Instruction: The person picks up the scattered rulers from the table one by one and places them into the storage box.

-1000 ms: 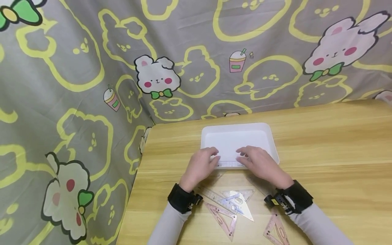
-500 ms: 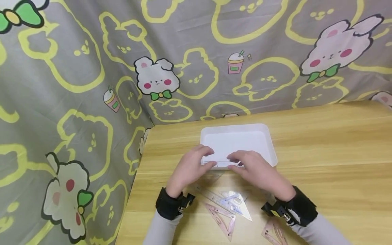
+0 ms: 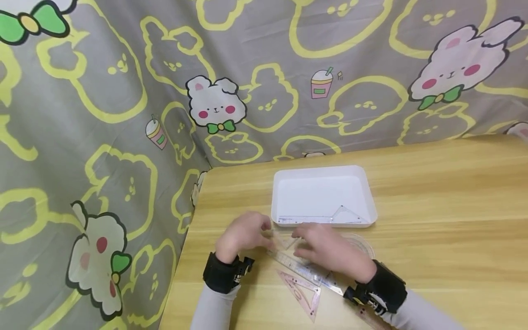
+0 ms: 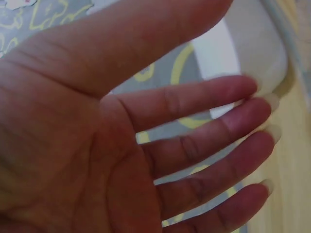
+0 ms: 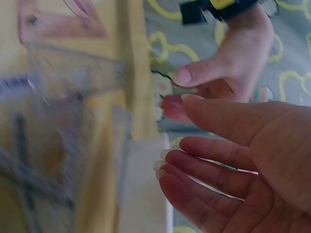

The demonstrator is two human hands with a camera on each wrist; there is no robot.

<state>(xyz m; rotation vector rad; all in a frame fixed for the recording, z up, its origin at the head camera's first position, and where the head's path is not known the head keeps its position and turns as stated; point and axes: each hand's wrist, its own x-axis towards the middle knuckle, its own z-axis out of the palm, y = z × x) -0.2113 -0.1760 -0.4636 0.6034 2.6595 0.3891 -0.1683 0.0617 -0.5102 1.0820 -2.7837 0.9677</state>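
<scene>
Your left hand (image 3: 243, 234) hovers just in front of the white tray (image 3: 284, 183), near its left corner, with the fingers straight and slightly spread; the left wrist view shows an open palm with nothing in it. Your right hand (image 3: 330, 252) sits just to the right of it, over the loose rulers on the wooden surface (image 3: 445, 220), fingers relaxed and a little apart; the right wrist view shows them gently bent with nothing pinched between them. Whether the fingertips touch the clear pieces under them I cannot tell. Between your two hands lies a small clear triangle (image 3: 284, 240), and a long clear straight ruler (image 3: 303, 270) runs at a slant from under your right hand toward the near right. Nearer to you lies a pink set square (image 3: 303, 291), touching the straight ruler's near edge. A clear protractor (image 3: 363, 243) peeks out on the far right side of your right hand, just in front of the tray. Inside the tray, along its near wall, lie a clear ruler (image 3: 305, 220) and a clear set square (image 3: 346, 214), side by side. A grey curtain with rabbits (image 3: 214, 107) hangs behind and to the left of the surface.
</scene>
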